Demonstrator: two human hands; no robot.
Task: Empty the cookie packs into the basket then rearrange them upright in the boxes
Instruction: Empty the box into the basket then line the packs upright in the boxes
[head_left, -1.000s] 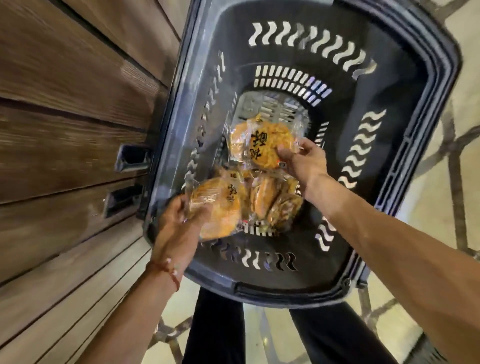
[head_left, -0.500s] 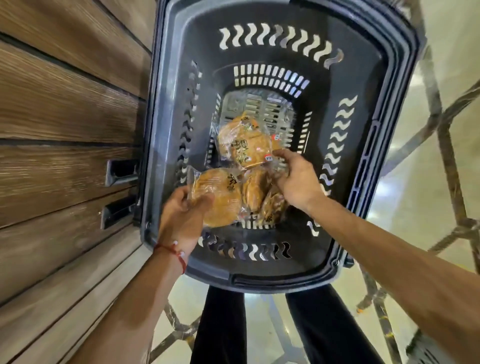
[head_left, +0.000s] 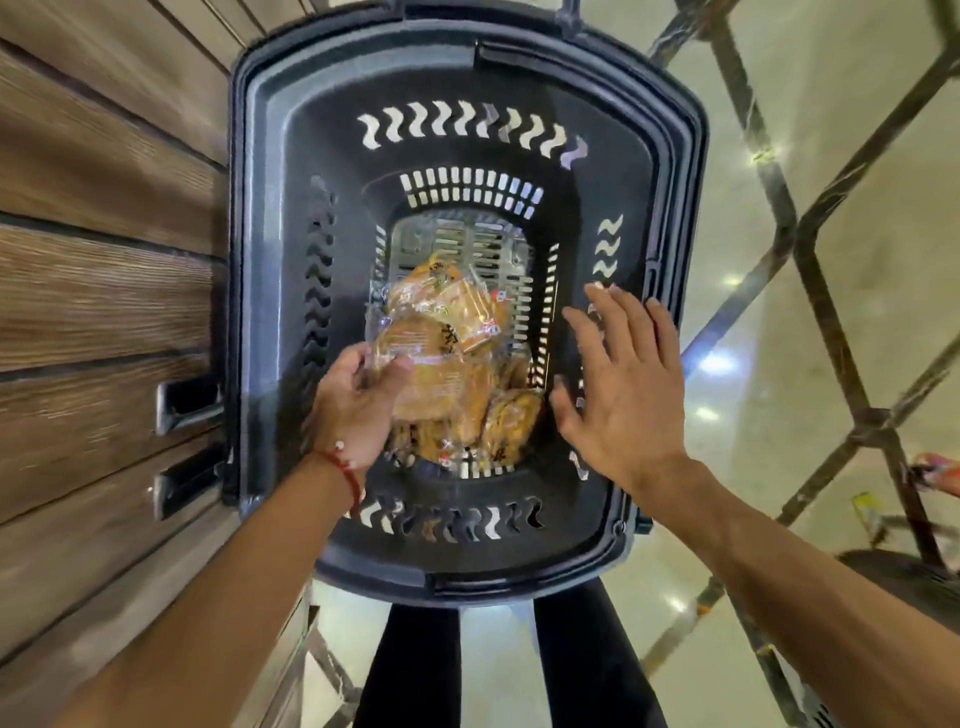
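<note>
A black slotted plastic basket (head_left: 670, 218) sits below me on the floor. Several clear-wrapped orange cookie packs (head_left: 498, 421) lie piled in its bottom. My left hand (head_left: 353, 405) reaches into the basket and grips one cookie pack (head_left: 431, 364) by its left edge, thumb on top. Another loose pack (head_left: 457, 301) lies on the pile just beyond it. My right hand (head_left: 623, 384) hovers over the basket's right side with fingers spread and straight, holding nothing. No boxes are in view.
A wooden panelled wall (head_left: 104, 312) with two metal recessed handles (head_left: 187, 400) runs along the left, touching the basket. Polished floor with dark lines (head_left: 810, 260) lies to the right. My black-clad legs (head_left: 415, 670) stand just behind the basket.
My right hand let go of the cookie pack it held; that pack now lies on the pile. The hand has lifted to the right with fingers spread. My left hand still holds its pack.
</note>
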